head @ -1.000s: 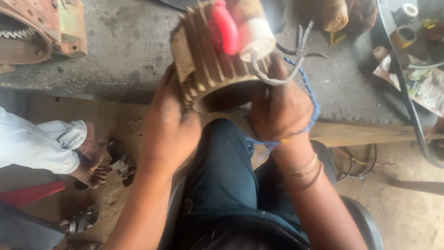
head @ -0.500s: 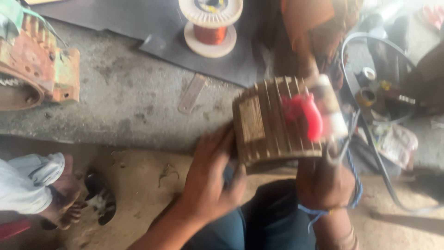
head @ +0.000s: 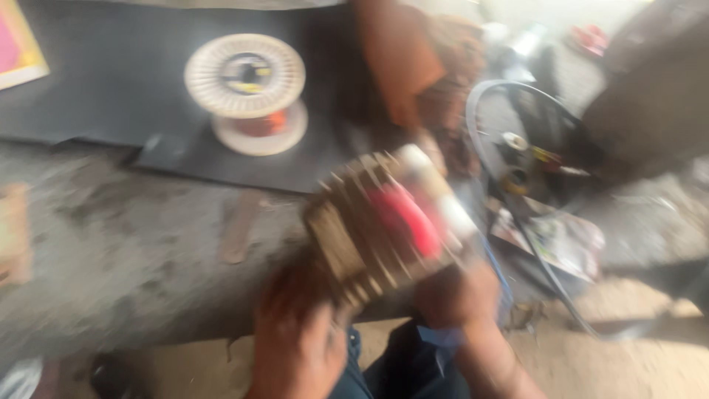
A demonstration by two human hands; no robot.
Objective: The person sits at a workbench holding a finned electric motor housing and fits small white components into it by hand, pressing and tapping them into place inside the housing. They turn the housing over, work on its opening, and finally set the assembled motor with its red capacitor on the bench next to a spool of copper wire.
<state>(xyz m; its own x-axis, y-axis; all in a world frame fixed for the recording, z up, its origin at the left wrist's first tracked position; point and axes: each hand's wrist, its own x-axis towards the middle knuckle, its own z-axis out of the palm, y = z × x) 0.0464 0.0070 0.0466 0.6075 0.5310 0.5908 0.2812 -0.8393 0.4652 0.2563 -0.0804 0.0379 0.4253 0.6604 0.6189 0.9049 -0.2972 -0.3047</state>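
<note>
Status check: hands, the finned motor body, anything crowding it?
Left hand and right hand both grip the finned motor body from below. View blurred. Wire spool apart, behind it.

ribbed dull metal housing (head: 373,222); glossy red plastic piece (head: 406,218); rough floor (head: 125,244)

Finned motor housing (head: 369,222) — brown, ribbed, cylindrical; tilted, held off concrete floor. Red and white parts seen at open end. Detail blurred — finer features indistinct.
</note>
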